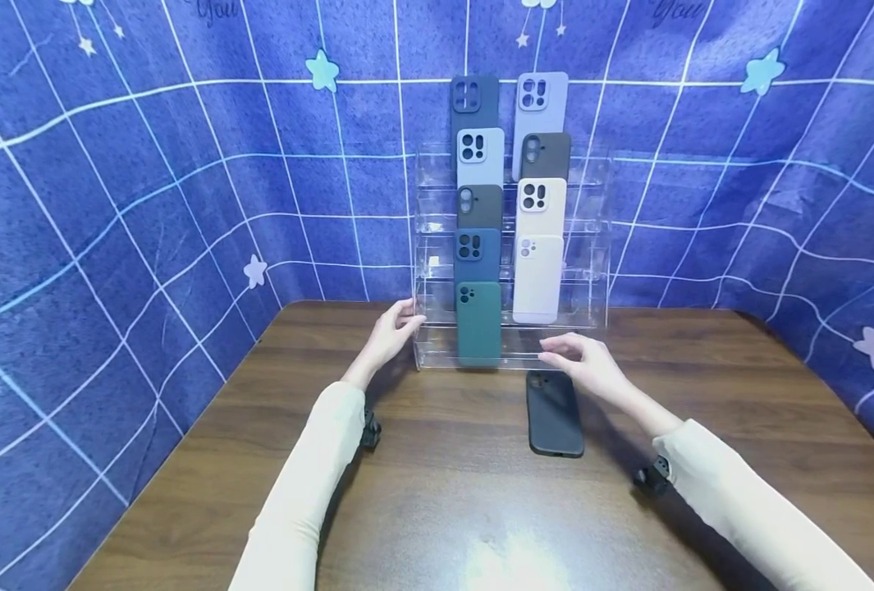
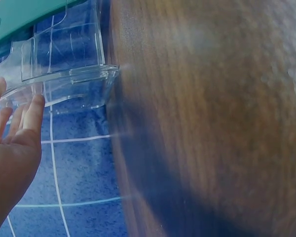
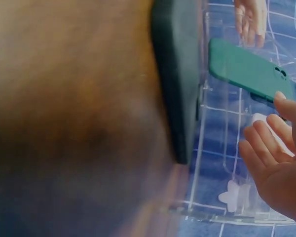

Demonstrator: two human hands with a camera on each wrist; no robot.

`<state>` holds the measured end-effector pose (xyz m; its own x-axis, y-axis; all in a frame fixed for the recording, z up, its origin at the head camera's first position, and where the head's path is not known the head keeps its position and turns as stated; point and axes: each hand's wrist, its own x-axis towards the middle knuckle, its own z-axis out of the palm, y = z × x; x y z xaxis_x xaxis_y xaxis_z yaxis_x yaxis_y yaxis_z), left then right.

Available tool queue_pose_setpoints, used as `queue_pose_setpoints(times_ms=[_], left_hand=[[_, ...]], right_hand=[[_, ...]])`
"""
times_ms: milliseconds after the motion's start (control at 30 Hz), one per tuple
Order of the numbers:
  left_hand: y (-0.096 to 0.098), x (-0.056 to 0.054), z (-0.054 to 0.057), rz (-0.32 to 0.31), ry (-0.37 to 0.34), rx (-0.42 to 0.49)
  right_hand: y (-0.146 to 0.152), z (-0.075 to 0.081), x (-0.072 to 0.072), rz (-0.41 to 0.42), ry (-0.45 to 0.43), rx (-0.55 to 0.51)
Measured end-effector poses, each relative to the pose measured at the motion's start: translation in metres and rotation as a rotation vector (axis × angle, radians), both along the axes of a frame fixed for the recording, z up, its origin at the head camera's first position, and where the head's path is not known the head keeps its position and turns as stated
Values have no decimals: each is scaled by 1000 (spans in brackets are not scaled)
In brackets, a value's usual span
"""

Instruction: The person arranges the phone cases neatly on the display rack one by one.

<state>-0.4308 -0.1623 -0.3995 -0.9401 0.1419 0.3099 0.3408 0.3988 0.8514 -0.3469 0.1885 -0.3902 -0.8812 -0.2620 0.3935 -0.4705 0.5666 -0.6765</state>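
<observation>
A clear tiered display stand (image 1: 437,345) holds two columns of phone cases. At its left side is my left hand (image 1: 394,332), fingers fairly straight and near or touching the clear edge (image 2: 84,74). My right hand (image 1: 588,361) hovers in front of the lower right tier with bent, loose fingers, and nothing is in it. Just below that hand a black phone case (image 1: 555,419) lies flat on the table. The green phone case (image 1: 478,324) stands in the lowest left place, and a pale lilac phone case (image 1: 537,283) stands one tier up on the right.
Higher tiers carry blue (image 1: 477,254), light blue (image 1: 481,164), dark grey (image 1: 547,156) and cream (image 1: 542,205) phone cases. The brown wooden table (image 1: 444,476) ends against a blue curtain (image 1: 185,164) with white grid lines.
</observation>
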Motion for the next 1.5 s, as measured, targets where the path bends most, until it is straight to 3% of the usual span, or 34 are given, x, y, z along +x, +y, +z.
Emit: queue_pose_setpoints(times_ms=[167, 367, 867, 1033, 1133, 1233, 1500], left_hand=[[-2, 0, 0, 2, -5, -4], [-3, -1, -1, -3, -14, 1], [-1, -1, -1, -5, -13, -4], [-1, -2, -1, -2, -16, -2], [-1, -2, -2, -5, -8, 14], [-1, -3, -3, -12, 2, 23], [-1, -2, -3, -9, -13, 15]], right_hand=[[9, -14, 1, 74, -23, -5], [19, -26, 2, 125, -65, 64], [34, -27, 17, 257, -217, 202], [35, -26, 18, 219, -137, 198], [34, -27, 16, 170, -35, 265], [35, -28, 14, 130, 4, 334], [35, -30, 10, 133, -119, 373]])
